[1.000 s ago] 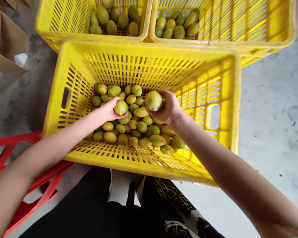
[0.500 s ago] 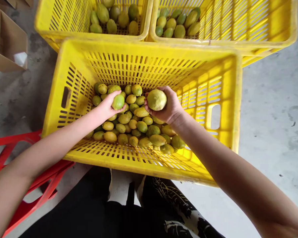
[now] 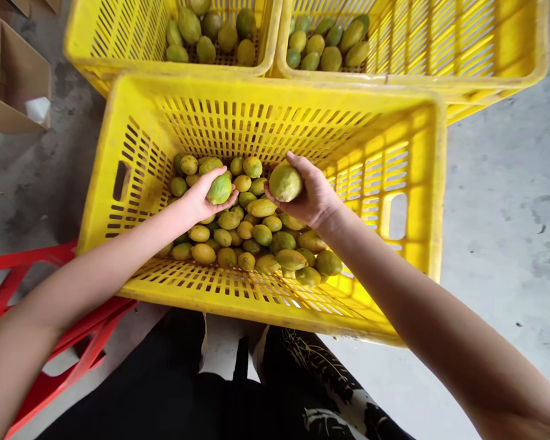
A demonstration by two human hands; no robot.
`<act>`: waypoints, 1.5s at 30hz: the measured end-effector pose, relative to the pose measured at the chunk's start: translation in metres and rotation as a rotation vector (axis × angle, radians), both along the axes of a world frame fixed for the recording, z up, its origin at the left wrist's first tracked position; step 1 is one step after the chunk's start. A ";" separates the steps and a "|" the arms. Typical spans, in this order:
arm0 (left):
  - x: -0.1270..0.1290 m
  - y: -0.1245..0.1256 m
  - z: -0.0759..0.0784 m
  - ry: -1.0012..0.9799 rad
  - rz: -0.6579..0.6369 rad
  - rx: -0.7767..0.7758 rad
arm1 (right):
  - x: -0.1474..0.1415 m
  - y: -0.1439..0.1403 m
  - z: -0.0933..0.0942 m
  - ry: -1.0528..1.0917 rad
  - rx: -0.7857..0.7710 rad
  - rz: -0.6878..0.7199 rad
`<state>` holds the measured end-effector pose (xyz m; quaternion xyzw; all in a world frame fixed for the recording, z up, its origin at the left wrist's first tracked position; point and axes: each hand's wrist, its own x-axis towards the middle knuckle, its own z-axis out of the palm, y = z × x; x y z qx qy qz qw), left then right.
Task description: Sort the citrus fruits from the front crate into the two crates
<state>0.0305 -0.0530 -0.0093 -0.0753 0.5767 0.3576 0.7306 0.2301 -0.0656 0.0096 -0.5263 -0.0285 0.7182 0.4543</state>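
A big yellow slatted crate [image 3: 132, 140] stands in front of me, its floor partly covered by several green-yellow fruits [image 3: 256, 241]. My left hand [image 3: 199, 198] grips a small green fruit [image 3: 220, 190] just above the pile's left part. My right hand [image 3: 314, 195] holds a larger yellowish fruit [image 3: 285, 182] a bit higher, near the crate's middle. The two hands are about a hand's width apart.
Two more yellow crates stand behind, the left crate [image 3: 119, 36] and the right crate [image 3: 462, 43], each with several green fruits. A cardboard box [image 3: 13, 79] sits at far left, a red plastic frame [image 3: 36, 318] at lower left. Grey concrete floor [image 3: 499, 201] lies to the right.
Both hands have lifted slightly with their fruits. The left hand turned its green fruit; the right hand raised and tilted its yellowish fruit toward the far wall.
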 end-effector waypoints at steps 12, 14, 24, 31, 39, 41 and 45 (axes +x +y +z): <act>-0.001 0.001 -0.001 0.078 0.008 0.021 | 0.000 0.001 0.000 -0.014 -0.143 -0.047; -0.001 0.001 -0.001 0.072 0.003 -0.019 | -0.001 0.000 0.000 -0.042 -0.155 -0.042; -0.003 -0.001 -0.009 0.001 -0.061 -0.036 | -0.002 -0.001 -0.005 -0.062 -0.069 0.010; 0.002 -0.002 -0.001 0.056 -0.163 -0.001 | 0.000 0.000 -0.019 -0.063 -0.250 0.047; -0.001 -0.001 0.000 0.008 -0.136 -0.113 | -0.003 -0.001 -0.011 -0.044 -0.289 0.096; -0.002 -0.001 -0.004 0.013 -0.102 -0.114 | -0.006 -0.003 -0.006 -0.043 -0.296 0.115; -0.003 0.000 -0.012 0.025 -0.057 -0.119 | -0.010 -0.005 -0.003 -0.057 -0.293 0.103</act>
